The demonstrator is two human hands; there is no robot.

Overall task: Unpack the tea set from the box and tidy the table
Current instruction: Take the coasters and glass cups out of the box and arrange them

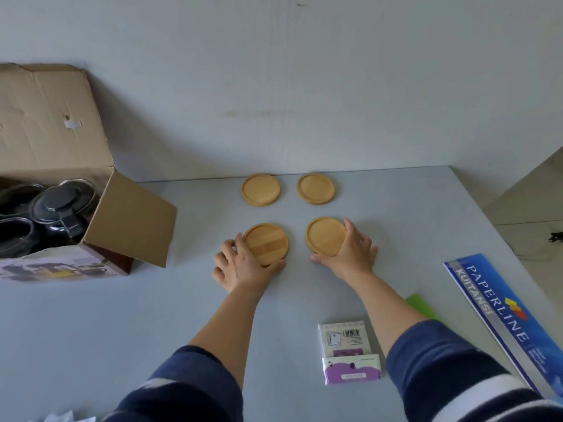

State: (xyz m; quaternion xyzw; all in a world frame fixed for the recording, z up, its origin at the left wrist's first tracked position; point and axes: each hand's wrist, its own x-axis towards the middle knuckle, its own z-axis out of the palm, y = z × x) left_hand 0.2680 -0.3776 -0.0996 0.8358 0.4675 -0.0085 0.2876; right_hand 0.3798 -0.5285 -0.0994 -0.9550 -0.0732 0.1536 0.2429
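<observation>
Several round wooden coasters lie on the grey table point(122, 315) in a square. My left hand point(240, 266) grips the near left coaster point(268, 242) by its near edge. My right hand point(350, 251) holds the near right coaster point(325, 236) at its right edge. Two more coasters, the far left one point(260, 189) and the far right one point(316, 188), rest untouched near the wall. The open cardboard box point(54, 141) stands at the left, with a dark glass teapot point(61, 208) and dark cups point(15, 236) inside.
A blue Paperline receipt book point(502, 318) lies along the right edge of the table, with a green sheet point(422, 306) beside it. Two small purple and white packets point(348, 351) sit near my right forearm. Crumpled white paper point(61, 417) shows at the bottom left.
</observation>
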